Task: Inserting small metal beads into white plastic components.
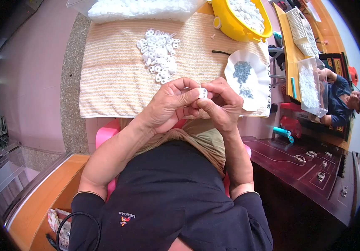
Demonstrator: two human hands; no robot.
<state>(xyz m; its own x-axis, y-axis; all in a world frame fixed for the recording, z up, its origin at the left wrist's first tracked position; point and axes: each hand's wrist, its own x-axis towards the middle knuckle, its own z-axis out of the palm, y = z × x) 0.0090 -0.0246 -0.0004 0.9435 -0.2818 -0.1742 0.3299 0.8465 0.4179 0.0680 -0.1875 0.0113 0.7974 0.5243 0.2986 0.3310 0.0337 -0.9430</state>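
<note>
Between the fingertips of my two hands sits a small white plastic piece with dark holes (203, 93). My left hand (168, 103) pinches its left side with thumb and fingers. On its other side my right hand (223, 102) closes thumb and fingertips on the same piece. Both are held over the near edge of a striped beige towel (108, 75). Beyond my left hand lies a loose pile of similar white plastic pieces (158, 52). To the right, a white scalloped dish (260, 83) holds small dark grey bits, too small to name.
A clear tub (138, 19) of white pieces and a yellow basin (219, 23) stand at the towel's far side. A thin black rod (220, 52) lies by the dish. At right, another person (342, 100) sits beside a clear bin (323, 106). A dark red tabletop (280, 157) lies lower right.
</note>
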